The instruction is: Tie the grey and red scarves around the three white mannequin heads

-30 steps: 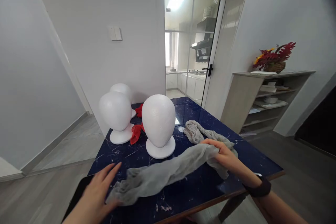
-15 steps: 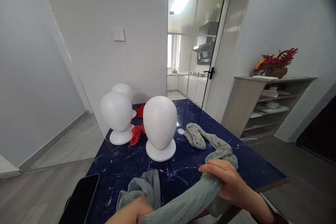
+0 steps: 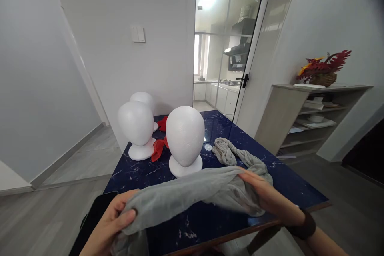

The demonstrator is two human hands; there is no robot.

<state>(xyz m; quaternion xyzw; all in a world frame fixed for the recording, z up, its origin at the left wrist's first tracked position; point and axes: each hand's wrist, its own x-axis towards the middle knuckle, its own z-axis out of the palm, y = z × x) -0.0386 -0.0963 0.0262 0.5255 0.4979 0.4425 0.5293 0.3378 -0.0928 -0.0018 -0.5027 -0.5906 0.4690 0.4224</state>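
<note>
Pinching the scarf (image 3: 177,196), left hand (image 3: 111,224) and right hand (image 3: 262,192) hold it near the white head (image 3: 185,136); a wide swing could tip that over.

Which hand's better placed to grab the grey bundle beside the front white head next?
Probably your right hand: it's nearer the grey bundle. Your left hand grips grey cloth farther off, beside the phone.
</note>
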